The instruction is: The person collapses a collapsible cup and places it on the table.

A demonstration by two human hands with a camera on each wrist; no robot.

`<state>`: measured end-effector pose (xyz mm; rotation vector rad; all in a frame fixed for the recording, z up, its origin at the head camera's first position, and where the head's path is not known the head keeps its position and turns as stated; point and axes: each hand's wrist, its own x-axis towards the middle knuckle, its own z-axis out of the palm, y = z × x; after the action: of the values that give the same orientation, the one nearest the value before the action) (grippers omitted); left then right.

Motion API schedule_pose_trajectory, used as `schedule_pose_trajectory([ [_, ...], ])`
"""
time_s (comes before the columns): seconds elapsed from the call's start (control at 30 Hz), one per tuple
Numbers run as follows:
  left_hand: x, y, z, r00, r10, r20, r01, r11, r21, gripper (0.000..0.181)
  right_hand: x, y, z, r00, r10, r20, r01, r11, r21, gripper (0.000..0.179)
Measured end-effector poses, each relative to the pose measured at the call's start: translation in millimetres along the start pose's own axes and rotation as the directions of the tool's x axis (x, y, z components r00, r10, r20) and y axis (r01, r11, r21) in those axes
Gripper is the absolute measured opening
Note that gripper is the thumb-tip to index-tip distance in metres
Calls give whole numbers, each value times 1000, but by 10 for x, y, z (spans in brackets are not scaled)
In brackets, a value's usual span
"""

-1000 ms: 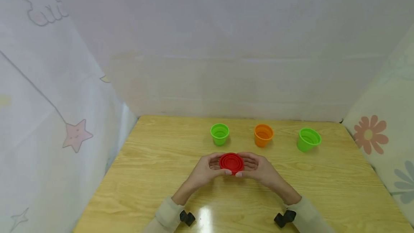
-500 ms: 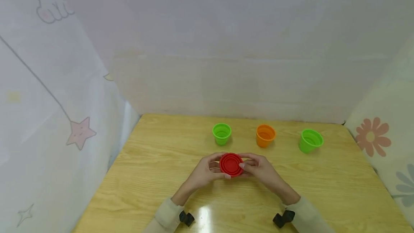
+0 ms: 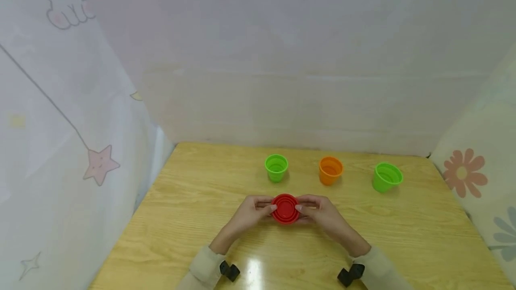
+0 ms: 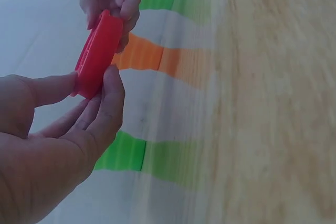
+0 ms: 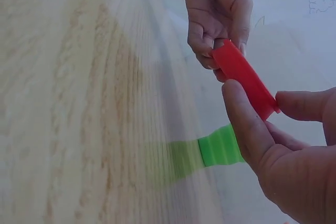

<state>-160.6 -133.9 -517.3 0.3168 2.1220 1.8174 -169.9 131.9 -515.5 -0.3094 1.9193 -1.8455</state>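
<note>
Between both hands a red collapsible cup (image 3: 285, 209), folded flat into rings, is held up off the table with its ringed face toward the head camera. The left hand (image 3: 251, 213) pinches its left edge, thumb on the front rim and fingers behind. On the opposite edge the right hand (image 3: 322, 213) pinches in the same way. Seen edge-on in the left wrist view, the red cup (image 4: 100, 56) is a thin disc between thumb and fingers. The right wrist view shows its flat side wall (image 5: 244, 80) too. Fingers behind the disc are partly hidden.
Behind the hands stand three expanded cups on the wooden table (image 3: 193, 191): a green cup (image 3: 276, 168), an orange cup (image 3: 330, 170) and another green cup (image 3: 387, 177) at the right. A pale printed cloth (image 3: 258, 79) hangs along the back and sides.
The red cup has tilted to face the head camera more and come slightly nearer the person. Both thumbs have shifted from its near edge up onto the side rims. The standing cups have stayed put.
</note>
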Motion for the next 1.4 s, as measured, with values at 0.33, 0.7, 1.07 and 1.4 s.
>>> schedule_pose_trajectory([
  [0.33,8,-67,-33,1000,-16,3,16,997,-73,39,29,12,-10,1000,10,23,-10,999,41,40],
  [0.7,9,-56,-87,999,-49,-17,47,993,-109,34,51,-8,12,1000,15,12,-16,999,45,38],
  [1.07,35,-106,-345,998,-42,-49,38,996,-85,37,237,0,153,1000,6,1,-6,998,60,41],
  [1.4,40,-161,-697,996,-68,-60,66,997,-39,38,448,17,440,1000,2,13,-4,989,145,41],
])
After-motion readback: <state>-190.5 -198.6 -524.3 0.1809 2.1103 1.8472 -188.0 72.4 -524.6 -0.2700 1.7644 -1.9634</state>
